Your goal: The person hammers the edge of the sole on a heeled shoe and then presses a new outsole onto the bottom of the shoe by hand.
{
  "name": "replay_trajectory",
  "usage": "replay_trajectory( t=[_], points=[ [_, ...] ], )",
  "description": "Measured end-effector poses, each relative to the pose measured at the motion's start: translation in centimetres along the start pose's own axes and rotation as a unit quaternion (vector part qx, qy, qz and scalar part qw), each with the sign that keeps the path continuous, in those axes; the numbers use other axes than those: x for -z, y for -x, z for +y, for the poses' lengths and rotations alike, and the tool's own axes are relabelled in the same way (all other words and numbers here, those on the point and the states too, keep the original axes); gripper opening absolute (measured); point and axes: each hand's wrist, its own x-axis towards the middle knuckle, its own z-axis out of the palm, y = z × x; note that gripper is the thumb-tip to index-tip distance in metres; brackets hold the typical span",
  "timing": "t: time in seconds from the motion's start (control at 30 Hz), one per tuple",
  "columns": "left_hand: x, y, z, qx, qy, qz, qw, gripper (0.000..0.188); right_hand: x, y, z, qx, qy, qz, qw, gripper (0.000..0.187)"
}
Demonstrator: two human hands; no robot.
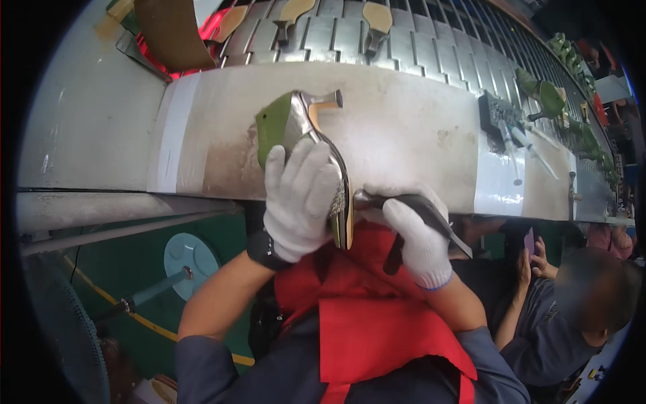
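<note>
A glossy silver high-heeled shoe (pixel 301 121) on a green form (pixel 271 131) juts past the pale desk (pixel 410 114) edge, probably stiff, slick and scuffable; best held mid-length, where the white-gloved left hand (pixel 303 198) curls around, hiding much of it. The white-gloved right hand (pixel 418 239) clasps a dark hammer-like tool (pixel 425 210), partly covered.

Your shoe (pixel 286 124): green and metallic silver, glittery speckling near the toe, tan sole edged in black. Your left hand (pixel 303 188) and right hand (pixel 420 246): gloved in white, the right edged blue. Your tool (pixel 431 210): dark, part silvery. Your apron (pixel 387 340): plain red. Your wristband (pixel 262 250): black. Your bench (pixel 397 121): pale grey, stained brown, white bands. Your floor (pixel 141 276): green, yellow-lined.
</note>
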Motion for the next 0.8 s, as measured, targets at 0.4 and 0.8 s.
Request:
replay_trajectory(
  t=[0.4,0.8],
  points=[
    [-0.3,0.9,-0.4,0.007,-0.017,-0.028,0.999,0.076,1.9,-1.5,-0.8,-0.025,-0.014,-0.073,0.997,0.033],
    [0.3,0.2,-0.4,0.029,-0.006,-0.029,0.999,0.053,0.6,-6.4,-7.4,0.007,0.176,-0.218,0.96,0.043]
  ],
)
